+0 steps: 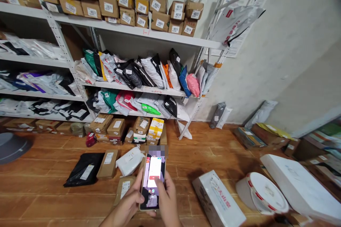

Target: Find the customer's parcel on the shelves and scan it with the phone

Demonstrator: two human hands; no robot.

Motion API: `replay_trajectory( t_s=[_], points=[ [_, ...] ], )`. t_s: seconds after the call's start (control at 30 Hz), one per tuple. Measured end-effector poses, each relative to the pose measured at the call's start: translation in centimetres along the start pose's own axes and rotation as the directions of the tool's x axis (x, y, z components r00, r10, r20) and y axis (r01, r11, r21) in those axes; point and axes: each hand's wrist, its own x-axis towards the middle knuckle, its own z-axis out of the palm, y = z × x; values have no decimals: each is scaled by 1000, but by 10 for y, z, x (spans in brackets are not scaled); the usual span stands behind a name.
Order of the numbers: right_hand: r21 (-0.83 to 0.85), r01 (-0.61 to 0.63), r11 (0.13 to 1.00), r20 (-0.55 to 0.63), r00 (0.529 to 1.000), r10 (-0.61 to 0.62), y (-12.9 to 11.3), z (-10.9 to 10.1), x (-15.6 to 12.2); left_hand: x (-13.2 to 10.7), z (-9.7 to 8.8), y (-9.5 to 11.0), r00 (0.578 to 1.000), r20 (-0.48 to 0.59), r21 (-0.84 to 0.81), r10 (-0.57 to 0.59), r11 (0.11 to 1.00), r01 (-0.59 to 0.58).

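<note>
In the head view, the phone (152,168) is held upright, near and centre. The left hand (134,191) grasps its left edge, thumb at the side; the right hand (169,193) cradles the right edge, thumb over the screen. The fingers behind are mostly hidden, a pixelated patch masks the phone's top, and the screen text is unreadable. The left hand partly covers a brown parcel (124,186); a grey basin-like object (13,147) is cut off far left. Below is wood-look floor (87,204); beyond, white shelving (170,36) with parcels stands against a pale wall (255,78).
</note>
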Motion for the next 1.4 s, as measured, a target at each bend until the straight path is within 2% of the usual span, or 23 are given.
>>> replay_trajectory(
  t_s=[0.13,0.2,0.33,0.43,0.5,0.6,0.7,0.77,0.83,0.9,0.97,1.03,1.13,1.27,1.4],
  points=[
    [29,-91,995,-165,982,94,7,-5,1,-1,1,3,999,-18,-31,-37,999,37],
    [29,-73,997,-128,989,76,7,-6,2,0,2,4,999,-15,-35,-34,999,33],
    [-7,2,1000,43,999,-2,0,-4,3,2,2,5,999,12,-9,-31,999,31],
    [-31,25,999,84,996,-22,-3,-3,4,3,1,4,999,8,-6,-47,999,47],
    [-42,32,999,90,996,-29,-1,-4,5,3,0,2,999,-4,3,-54,999,54],
    [-43,42,998,30,999,-41,9,-10,5,3,1,1,998,-16,3,-57,998,57],
    [-116,172,978,-13,985,-174,16,-16,3,2,4,3,999,-17,0,-44,999,44],
    [-228,362,904,29,931,-365,15,-21,1,2,5,4,999,-16,-2,-32,999,32],
    [-376,558,740,166,826,-538,9,-26,-1,3,6,4,999,-25,-18,-29,999,28],
    [-505,680,532,352,725,-592,2,-31,-1,4,6,3,999,-20,-48,-30,998,29],
    [-573,723,386,474,676,-565,-2,-36,1,6,5,1,1000,-1,-82,-31,996,31],
    [-596,735,324,516,660,-547,-2,-40,3,6,3,-3,1000,11,-106,-28,994,29],
    [-592,748,299,503,633,-589,2,-44,5,6,1,-6,999,11,-120,-37,992,38],
    [-576,790,208,480,534,-696,6,-51,6,5,1,-5,998,-25,-99,-59,993,56],
    [-546,829,120,523,449,-724,10,-60,4,5,4,-1,998,-36,-81,-48,996,45]
  ],
)
